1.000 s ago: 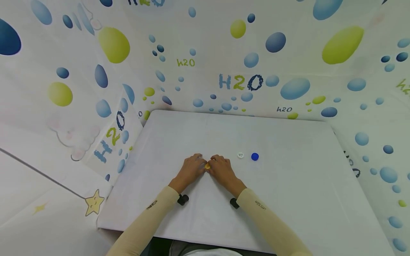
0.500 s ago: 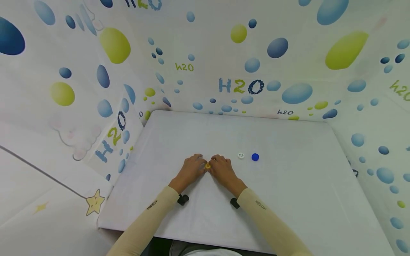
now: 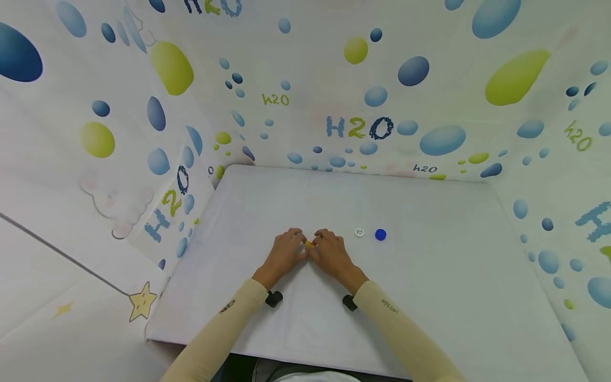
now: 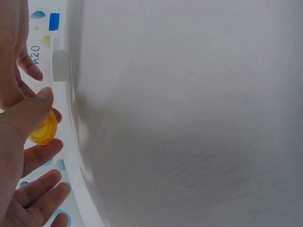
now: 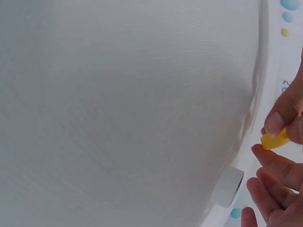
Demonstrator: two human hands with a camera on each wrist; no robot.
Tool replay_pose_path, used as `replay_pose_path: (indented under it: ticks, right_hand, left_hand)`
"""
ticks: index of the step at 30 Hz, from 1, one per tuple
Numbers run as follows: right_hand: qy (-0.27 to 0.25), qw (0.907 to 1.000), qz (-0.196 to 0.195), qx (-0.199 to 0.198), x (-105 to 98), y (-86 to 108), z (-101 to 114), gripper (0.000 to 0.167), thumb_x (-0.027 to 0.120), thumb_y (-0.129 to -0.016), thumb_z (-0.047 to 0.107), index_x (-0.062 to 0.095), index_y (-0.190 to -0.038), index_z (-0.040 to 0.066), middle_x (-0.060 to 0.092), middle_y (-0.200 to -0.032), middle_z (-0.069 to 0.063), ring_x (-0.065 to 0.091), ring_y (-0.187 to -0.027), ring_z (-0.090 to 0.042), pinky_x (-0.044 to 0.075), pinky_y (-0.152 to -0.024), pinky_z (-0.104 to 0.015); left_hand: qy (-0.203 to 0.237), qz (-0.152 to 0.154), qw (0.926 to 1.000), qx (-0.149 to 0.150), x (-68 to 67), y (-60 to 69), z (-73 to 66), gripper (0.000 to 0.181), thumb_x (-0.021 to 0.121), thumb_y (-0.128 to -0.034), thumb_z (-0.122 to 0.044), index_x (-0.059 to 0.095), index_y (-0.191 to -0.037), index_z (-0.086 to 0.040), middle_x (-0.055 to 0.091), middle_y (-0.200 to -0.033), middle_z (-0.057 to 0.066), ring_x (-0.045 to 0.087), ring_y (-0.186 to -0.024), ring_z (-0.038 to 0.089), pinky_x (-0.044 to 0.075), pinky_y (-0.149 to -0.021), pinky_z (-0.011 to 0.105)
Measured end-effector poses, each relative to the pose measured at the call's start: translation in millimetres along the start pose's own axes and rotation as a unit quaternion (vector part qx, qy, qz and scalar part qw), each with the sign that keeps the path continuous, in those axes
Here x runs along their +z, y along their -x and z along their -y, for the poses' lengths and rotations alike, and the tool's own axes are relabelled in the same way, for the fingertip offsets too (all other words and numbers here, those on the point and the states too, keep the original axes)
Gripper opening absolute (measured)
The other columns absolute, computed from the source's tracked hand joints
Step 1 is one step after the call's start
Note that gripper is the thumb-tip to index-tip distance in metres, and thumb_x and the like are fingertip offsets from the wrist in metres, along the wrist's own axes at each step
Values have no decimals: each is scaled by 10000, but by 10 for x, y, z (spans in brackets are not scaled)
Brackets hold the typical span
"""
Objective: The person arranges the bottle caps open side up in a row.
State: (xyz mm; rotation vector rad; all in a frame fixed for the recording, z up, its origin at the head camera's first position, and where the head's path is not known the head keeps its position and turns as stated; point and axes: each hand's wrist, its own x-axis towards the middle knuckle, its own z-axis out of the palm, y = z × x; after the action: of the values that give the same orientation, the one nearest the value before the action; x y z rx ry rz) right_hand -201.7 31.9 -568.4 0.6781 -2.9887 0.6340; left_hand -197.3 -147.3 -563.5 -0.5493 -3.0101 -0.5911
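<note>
A round yellow bottle cap point(image 3: 309, 243) is between my two hands, just above the table or touching it; I cannot tell which. My left hand point(image 3: 285, 252) pinches it with thumb and forefinger, and the cap point(image 4: 45, 130) shows its round face in the left wrist view. My right hand point(image 3: 329, 252) grips the other side, with its other fingers spread in the right wrist view, where the cap point(image 5: 274, 141) looks tilted. To the right of the hands lie a white cap point(image 3: 359, 232) with dark print on top and a blue cap point(image 3: 380, 234).
A white cloth covers the wide table point(image 3: 429, 297). Printed curtains point(image 3: 296, 53) with blue and green drops stand behind and at the sides. The table's front edge runs below my forearms. In the right wrist view, the white cap point(image 5: 227, 187) stands near the right fingers.
The yellow cap has turned in my fingers and shows less of its face in the head view. Both hands stay in nearly the same place. The white and blue caps remain where they were.
</note>
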Motion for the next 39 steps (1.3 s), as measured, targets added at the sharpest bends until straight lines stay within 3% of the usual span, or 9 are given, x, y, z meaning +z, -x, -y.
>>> replay_pose_path:
  ticks: [13,22,29,39]
  right_hand:
    - [-450,9984,-275,198,-51,10,37,330,580,-1085,311,793,-1048,61,622,-1390,-111,605,-1269,-315,482,-1004,-563]
    - [-613,9968,-321,389,-32,15,-1,334,558,-1098,354,705,-1277,114,600,-1390,-99,592,-1293,-302,471,-1033,-553]
    - [-565,9972,-461,150,-26,20,-31,347,586,-1097,331,661,-1381,148,606,-1372,-102,609,-1253,-300,497,-984,-529]
    - [-337,9971,-635,-231,-13,41,-88,308,663,-1061,297,692,-1335,159,594,-1402,-132,637,-1213,-310,515,-944,-525]
  left_hand:
    - [158,-178,9997,-109,48,-31,-9,311,757,-993,-352,696,-1152,-92,578,-1425,137,571,-1347,348,452,-1105,578]
    - [36,-204,9998,-67,40,-44,-37,306,777,-979,-318,702,-1175,-96,573,-1426,129,581,-1329,340,457,-1104,565]
    - [-17,-163,9998,-83,33,-58,-51,309,774,-983,-305,711,-1191,-86,569,-1435,132,574,-1337,336,447,-1119,551]
    - [-178,-147,9997,-52,42,-92,-46,330,786,-976,-319,724,-1209,-94,566,-1435,131,579,-1334,334,414,-1139,542]
